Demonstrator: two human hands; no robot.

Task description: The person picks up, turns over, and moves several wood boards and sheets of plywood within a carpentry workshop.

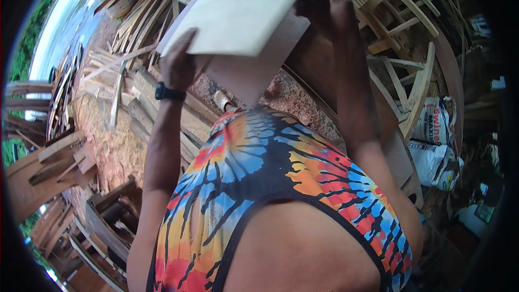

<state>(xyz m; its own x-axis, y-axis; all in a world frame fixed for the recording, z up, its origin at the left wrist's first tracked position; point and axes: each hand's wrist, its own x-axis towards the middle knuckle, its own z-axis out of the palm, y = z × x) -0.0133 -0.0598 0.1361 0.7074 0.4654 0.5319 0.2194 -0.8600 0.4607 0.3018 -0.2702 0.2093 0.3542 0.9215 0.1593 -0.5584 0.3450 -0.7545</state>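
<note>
A stiff, cream-coloured flat sheet [246, 13] is held up in front of me, tilted, at the top of the head view. Below it shows a greyish-pink sheet [243, 73]; whether the two are joined I cannot tell. My left hand [180, 64] grips the near left part of the cream sheet, thumb over its face, with a black watch [168, 93] on the wrist. At the upper right my right hand [321, 5] is closed on the sheet's right edge; its fingers are dark and partly hidden.
Wooden chair-like frames [386, 0] stand at the upper right. White printed sacks [432, 151] lie at the right. Planks and curved wood pieces [140, 21] are piled at the left, beside bare earth [108, 130]. Wood shavings [294, 100] cover the ground near my shoe [221, 99].
</note>
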